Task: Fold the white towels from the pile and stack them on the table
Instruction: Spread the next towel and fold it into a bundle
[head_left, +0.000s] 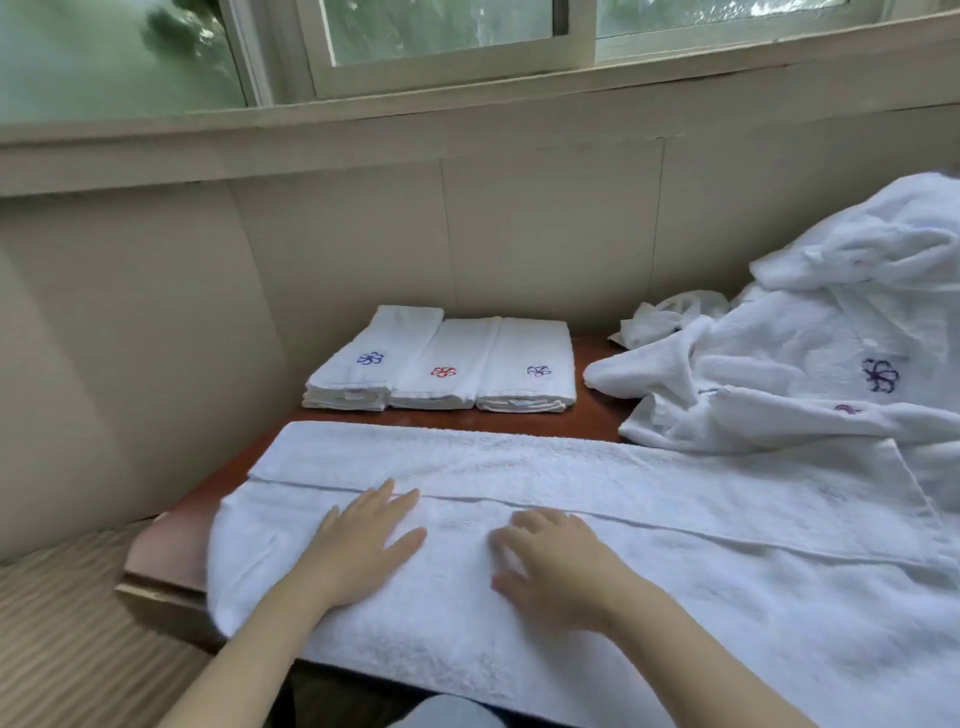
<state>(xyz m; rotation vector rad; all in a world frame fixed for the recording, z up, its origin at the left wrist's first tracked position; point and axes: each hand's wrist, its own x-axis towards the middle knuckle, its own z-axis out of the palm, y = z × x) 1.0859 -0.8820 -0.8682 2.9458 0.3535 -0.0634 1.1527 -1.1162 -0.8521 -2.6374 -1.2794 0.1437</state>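
White towel (649, 493) lies spread lengthwise across the near part of the desk (597, 421). We note that its far long strip is folded toward us over the lower layer; the folded edge runs as a straight line from left to right; the near edge hangs over the front of the desk; the left end covers the desk's front left corner.

We find both hands on the lower layer, side by side and apart from each other. We read the left hand (363, 545) as released: palm down, fingers straight and slightly spread, pressed flat on the cloth, fingertips reaching the folded edge. We read the right hand (556, 561) as released also: palm down, fingers spread and lightly bent, tips on the cloth, grasping nothing; its outline is slightly blurred.

At the back of the desk, close to the wall panel (337, 249), we count three stacks of folded towels set edge to edge: the left stack (358, 379) carries a blue flower emblem; the middle stack (447, 358) a red one; the right stack (530, 358) a purple-blue one.

We locate the pile of unfolded towels (831, 338) on the right side of the desk; it touches the far right part of the spread towel; purple emblems show on it. We see a window (441, 47) above the wall panel; a striped floor covering (62, 623) shows left of the desk.
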